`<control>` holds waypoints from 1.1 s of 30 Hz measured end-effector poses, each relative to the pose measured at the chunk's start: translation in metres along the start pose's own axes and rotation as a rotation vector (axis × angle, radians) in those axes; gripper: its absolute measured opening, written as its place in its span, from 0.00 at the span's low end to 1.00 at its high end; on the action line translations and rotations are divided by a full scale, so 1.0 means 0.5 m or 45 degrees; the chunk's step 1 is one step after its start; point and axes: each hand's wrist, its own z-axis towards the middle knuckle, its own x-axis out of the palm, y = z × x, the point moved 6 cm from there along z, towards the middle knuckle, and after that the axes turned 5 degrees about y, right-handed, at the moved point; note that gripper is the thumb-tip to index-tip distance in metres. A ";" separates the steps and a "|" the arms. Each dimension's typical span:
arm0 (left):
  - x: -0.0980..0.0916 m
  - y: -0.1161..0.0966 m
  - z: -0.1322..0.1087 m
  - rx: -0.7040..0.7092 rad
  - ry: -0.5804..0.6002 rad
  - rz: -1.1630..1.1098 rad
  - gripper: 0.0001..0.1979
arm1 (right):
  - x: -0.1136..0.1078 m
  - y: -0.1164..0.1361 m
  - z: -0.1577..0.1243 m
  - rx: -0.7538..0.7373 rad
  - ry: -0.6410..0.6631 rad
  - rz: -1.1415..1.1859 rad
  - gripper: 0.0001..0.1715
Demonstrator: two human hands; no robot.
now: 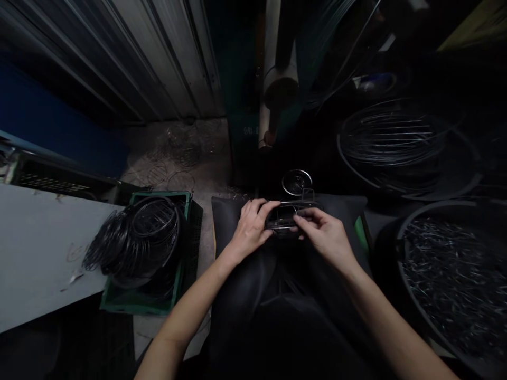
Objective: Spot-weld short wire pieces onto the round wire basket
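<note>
My left hand (253, 222) grips the left end of a rounded metal wire frame (282, 228) in front of my lap, thumb below and fingers over the upper rim. On its right side, my right hand (325, 232) pinches with thumb and forefinger at one of the frame's thin wires. Whether a separate small piece is between those fingertips is too dark to tell. Just beyond the frame is a shiny wire ring (297, 182) with inner wires; a small wire loop (308, 195) stands up beside it.
At left, a green crate (137, 306) holds bundled wire rings (138, 237), beside a pale board (43, 253). Ahead hangs a metal machine arm (280, 79). At right are a tub of small wire pieces (455, 279) and a round container (467, 174) with long wires (396, 140).
</note>
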 end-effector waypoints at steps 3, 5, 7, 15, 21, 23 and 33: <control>0.001 0.000 -0.001 -0.034 0.008 0.017 0.33 | 0.002 0.001 -0.012 -0.049 -0.057 -0.089 0.22; 0.001 -0.001 -0.002 -0.049 0.004 0.023 0.33 | 0.002 0.006 -0.024 -0.073 -0.092 -0.133 0.22; 0.001 -0.002 -0.003 -0.050 -0.001 0.024 0.33 | 0.003 0.012 -0.037 -0.063 -0.092 -0.113 0.23; 0.003 -0.005 -0.008 -0.049 -0.020 0.018 0.32 | 0.007 0.014 -0.032 -0.038 -0.027 0.052 0.24; -0.009 -0.016 -0.005 -0.039 -0.074 0.054 0.31 | 0.011 0.021 -0.030 -0.228 -0.163 -0.069 0.20; -0.021 -0.020 -0.002 -0.039 -0.114 0.109 0.31 | 0.012 0.033 -0.033 -0.301 -0.206 -0.117 0.19; -0.062 0.005 0.024 0.013 -0.328 0.303 0.32 | 0.038 0.086 0.013 -0.663 -0.268 -0.183 0.13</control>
